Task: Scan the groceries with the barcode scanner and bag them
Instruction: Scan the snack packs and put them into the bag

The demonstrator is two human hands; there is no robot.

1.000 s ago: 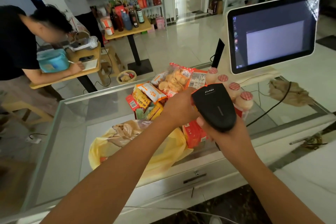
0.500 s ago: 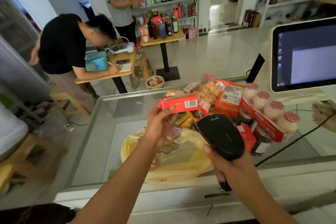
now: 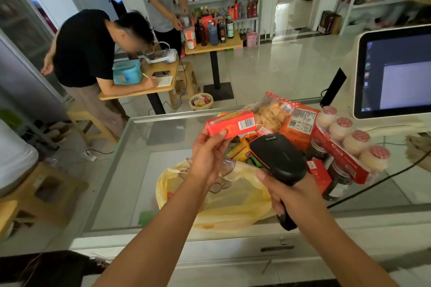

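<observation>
My right hand (image 3: 293, 196) is wrapped tight round the black scanner (image 3: 279, 158); the white word on its top is too small to read; my left hand (image 3: 207, 158) pinches a red box (image 3: 231, 124) up in the air, its white barcode facing me; the yellow bag (image 3: 233, 205) lies under my left wrist on the glass table (image 3: 130, 170); behind sit a pack of little bottles (image 3: 349, 140) and the screen (image 3: 396, 72).

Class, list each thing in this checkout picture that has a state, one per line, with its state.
Small red cardboard box: lifted, barcode showing, held by the left hand.
Black handheld barcode scanner: gripped by the right hand, nose toward the box.
Yellow plastic bag: open on the glass counter.
White-framed monitor: switched on.
White bottles with red foil lids: lids on.
</observation>
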